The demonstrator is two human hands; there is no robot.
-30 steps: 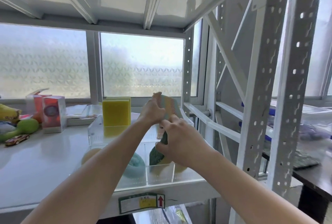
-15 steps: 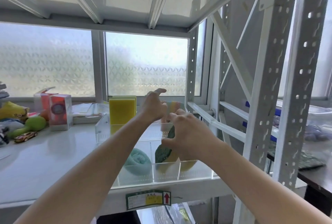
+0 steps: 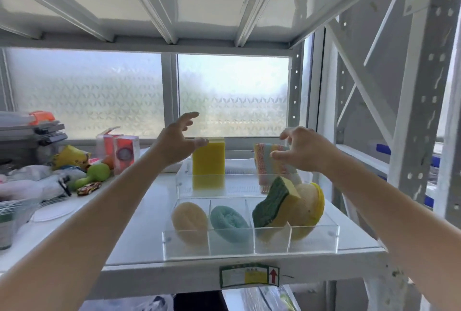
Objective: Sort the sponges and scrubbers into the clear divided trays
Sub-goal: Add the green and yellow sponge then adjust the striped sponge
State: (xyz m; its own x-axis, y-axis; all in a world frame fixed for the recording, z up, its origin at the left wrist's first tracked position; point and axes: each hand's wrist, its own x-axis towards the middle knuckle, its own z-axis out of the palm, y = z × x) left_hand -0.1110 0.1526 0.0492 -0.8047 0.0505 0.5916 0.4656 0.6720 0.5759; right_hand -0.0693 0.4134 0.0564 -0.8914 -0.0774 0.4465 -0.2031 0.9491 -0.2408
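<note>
Holding, front tray (image 3: 334, 236): tan pad (image 3: 189, 221), teal scrubber (image 3: 230, 223), green-yellow sponge (image 3: 274, 207), yellow scrubber (image 3: 309, 208).
Back tray (image 3: 183, 181), twelve o'clock: yellow sponge (image 3: 209, 162), striped sponge (image 3: 270, 163).
Hands: left hand (image 3: 175, 143) spread wide; right hand (image 3: 303, 149) loosely curled, empty.

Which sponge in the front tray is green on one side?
The wavy green and yellow sponge, leaning in the third compartment from the left. Its neighbours are a tan round one, a teal scrubber and a yellow-edged pad.

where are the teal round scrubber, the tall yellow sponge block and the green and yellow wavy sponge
teal round scrubber (image 3: 230, 221), head view, middle of its ribbed face
tall yellow sponge block (image 3: 208, 161), head view, centre of its front face
green and yellow wavy sponge (image 3: 270, 204), head view, green scouring layer
</note>
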